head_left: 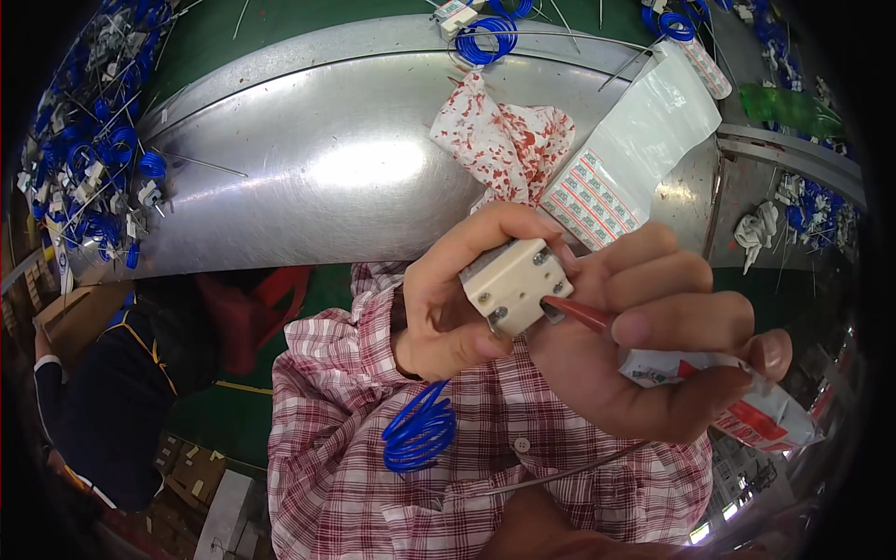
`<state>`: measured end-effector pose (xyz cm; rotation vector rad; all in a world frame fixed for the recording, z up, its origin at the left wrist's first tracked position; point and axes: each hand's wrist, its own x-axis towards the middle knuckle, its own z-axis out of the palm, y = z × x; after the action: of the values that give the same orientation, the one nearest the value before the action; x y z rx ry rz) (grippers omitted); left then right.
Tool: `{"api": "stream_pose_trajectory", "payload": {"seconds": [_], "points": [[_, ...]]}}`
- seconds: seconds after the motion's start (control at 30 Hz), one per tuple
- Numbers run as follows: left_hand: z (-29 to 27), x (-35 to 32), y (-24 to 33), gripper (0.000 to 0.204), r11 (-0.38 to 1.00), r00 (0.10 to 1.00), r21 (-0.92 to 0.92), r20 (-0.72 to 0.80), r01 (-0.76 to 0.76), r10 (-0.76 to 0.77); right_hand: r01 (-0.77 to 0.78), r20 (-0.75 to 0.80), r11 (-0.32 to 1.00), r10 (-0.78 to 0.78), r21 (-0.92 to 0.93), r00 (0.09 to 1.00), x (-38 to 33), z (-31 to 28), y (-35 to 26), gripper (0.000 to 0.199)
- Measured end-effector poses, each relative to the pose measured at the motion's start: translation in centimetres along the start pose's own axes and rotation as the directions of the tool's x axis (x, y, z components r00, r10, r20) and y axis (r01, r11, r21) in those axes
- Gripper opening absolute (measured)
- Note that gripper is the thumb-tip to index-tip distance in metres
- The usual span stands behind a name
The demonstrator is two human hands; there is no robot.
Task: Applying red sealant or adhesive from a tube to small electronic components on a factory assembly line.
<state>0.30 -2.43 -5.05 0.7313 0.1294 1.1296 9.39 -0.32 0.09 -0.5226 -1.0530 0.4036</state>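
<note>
My left hand (pixel 448 294) grips a small cream ceramic block (pixel 516 283) with several metal screws on its face, held up close in front of my chest. My right hand (pixel 653 336) squeezes a white tube with red markings (pixel 747 411); its red nozzle (pixel 574 313) touches the block's lower right edge. A coil of blue wire (pixel 420 431) hangs below the left hand, and a thin metal rod (pixel 569 473) runs out beneath the right hand, both against my plaid shirt.
A curved shiny metal table (pixel 327 159) lies ahead with a red-spotted white cloth (pixel 504 140) and a plastic sheet of striped labels (pixel 625 168). Piles of blue-coiled parts (pixel 93 159) sit on the left and far right. Another person in dark clothes (pixel 103 392) stands lower left.
</note>
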Motion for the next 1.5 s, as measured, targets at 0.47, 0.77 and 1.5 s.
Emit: {"api": "stream_pose_trajectory", "payload": {"seconds": [0.47, 0.77, 1.5], "points": [[-0.4, 0.2, 0.5, 0.069, 0.993, 0.993, -0.014, 0.002, 0.115, -0.115, -0.155, 0.069, 0.926, 0.14, 0.344, 0.988, 0.4, -0.2, 0.7, 0.035], [-0.8, 1.3, 2.9, 0.068, 0.962, 0.959, 0.085, 0.093, 0.26, -0.267, -0.291, 0.093, 0.824, 0.283, 0.486, 0.955, 0.8, 0.2, 0.2, 0.027], [-1.3, 0.4, 0.0, 0.066, 0.996, 0.994, -0.05, 0.085, 0.07, -0.066, -0.17, 0.051, 0.907, 0.163, 0.384, 0.985, 0.2, -0.6, 0.5, 0.036]]}}
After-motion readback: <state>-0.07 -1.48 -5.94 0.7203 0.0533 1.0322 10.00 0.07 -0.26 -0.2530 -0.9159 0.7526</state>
